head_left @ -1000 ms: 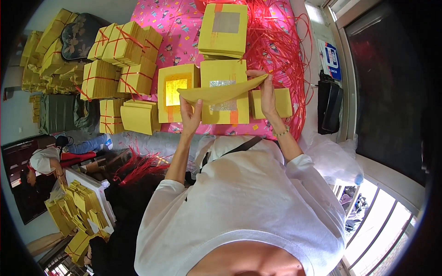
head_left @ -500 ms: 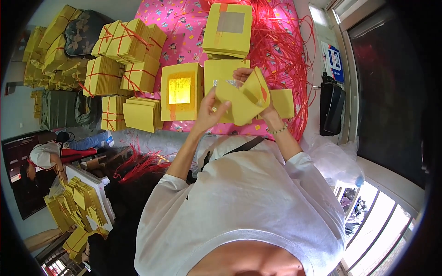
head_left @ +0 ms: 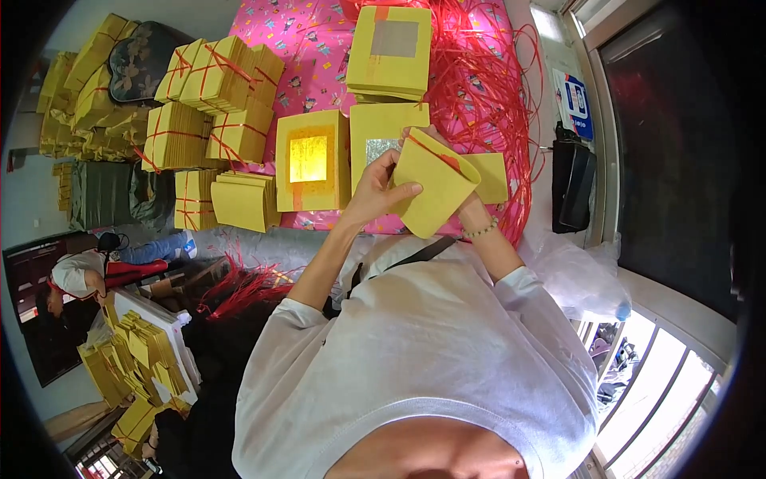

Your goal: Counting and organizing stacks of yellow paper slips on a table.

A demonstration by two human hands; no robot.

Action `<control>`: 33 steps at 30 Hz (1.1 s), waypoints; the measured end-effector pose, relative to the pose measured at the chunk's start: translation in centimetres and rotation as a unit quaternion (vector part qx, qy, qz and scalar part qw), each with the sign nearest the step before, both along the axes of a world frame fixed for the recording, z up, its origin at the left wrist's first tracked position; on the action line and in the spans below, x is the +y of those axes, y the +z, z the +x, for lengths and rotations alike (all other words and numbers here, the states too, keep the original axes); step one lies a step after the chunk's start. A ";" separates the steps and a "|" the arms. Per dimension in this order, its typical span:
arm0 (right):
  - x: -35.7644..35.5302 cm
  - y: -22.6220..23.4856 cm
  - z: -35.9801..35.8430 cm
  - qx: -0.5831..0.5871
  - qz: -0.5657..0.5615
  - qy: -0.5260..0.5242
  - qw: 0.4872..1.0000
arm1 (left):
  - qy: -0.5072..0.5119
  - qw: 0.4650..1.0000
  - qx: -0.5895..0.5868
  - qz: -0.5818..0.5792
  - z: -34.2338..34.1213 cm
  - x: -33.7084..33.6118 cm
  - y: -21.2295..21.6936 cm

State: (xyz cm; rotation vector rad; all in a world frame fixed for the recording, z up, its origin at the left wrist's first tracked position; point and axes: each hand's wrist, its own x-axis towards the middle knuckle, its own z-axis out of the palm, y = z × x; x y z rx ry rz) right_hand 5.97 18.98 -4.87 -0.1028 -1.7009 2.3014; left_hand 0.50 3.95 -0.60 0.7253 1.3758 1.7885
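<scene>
Gripping a folded yellow paper packet (head_left: pixel 435 191) in both hands, left hand (head_left: pixel 377 191) pinching its near edge, right hand (head_left: pixel 471 211) closed behind it, above the pink patterned tabletop (head_left: pixel 311 48). Probably best keeping edges squared before binding with red string (head_left: pixel 495 88).

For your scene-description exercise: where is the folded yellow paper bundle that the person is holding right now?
In the head view, the folded yellow paper bundle sits right of centre, held between the left hand and right hand, above the pink patterned cloth and beside the red strings.
</scene>
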 end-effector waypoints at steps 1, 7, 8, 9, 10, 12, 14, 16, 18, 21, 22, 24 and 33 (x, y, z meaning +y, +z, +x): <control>0.3 0.2 0.2 0.000 0.000 0.001 1.000 | 0.013 0.999 -0.041 -0.001 0.1 0.0 0.3; 0.8 4.1 1.9 -0.111 -0.306 -0.027 0.945 | 0.103 0.991 -0.086 -0.027 -1.0 -0.3 0.4; 0.7 4.3 2.0 -0.111 -0.306 -0.027 0.945 | 0.124 0.987 -0.099 -0.030 -1.2 -0.2 0.3; 0.7 4.5 2.1 -0.156 -0.199 -0.029 0.967 | 0.124 0.987 -0.100 -0.030 -1.3 -0.1 0.2; 0.5 4.6 2.4 -0.199 -0.090 -0.030 0.975 | 0.135 0.986 -0.098 -0.027 -1.4 0.0 0.1; 0.0 3.4 3.3 -0.061 0.009 -0.051 0.997 | 0.147 0.984 -0.098 -0.025 -1.5 0.5 -0.4; 0.1 2.7 2.9 -0.074 0.061 -0.081 0.992 | 0.186 0.981 0.023 -0.044 -1.4 1.1 -0.6; 0.5 2.6 2.8 -0.095 0.042 -0.074 0.992 | 0.179 0.980 0.009 -0.088 -1.4 1.2 0.3; 0.6 2.8 2.8 -0.116 0.022 -0.067 0.991 | 0.172 0.976 -0.006 -0.132 -1.7 1.2 0.6; 0.5 3.3 2.8 -0.127 0.008 -0.063 0.990 | 0.106 0.985 -0.070 -0.115 -2.4 1.2 0.7; 0.5 3.3 2.8 -0.134 -0.005 -0.060 0.989 | 0.087 0.985 -0.103 -0.104 -2.3 1.2 1.0; 0.5 3.4 2.8 -0.141 -0.017 -0.057 0.988 | 0.068 0.984 -0.136 -0.092 -2.2 1.3 1.1; 1.0 3.2 2.8 -0.149 -0.010 -0.051 0.988 | 0.075 0.981 -0.164 -0.077 -2.2 1.8 0.8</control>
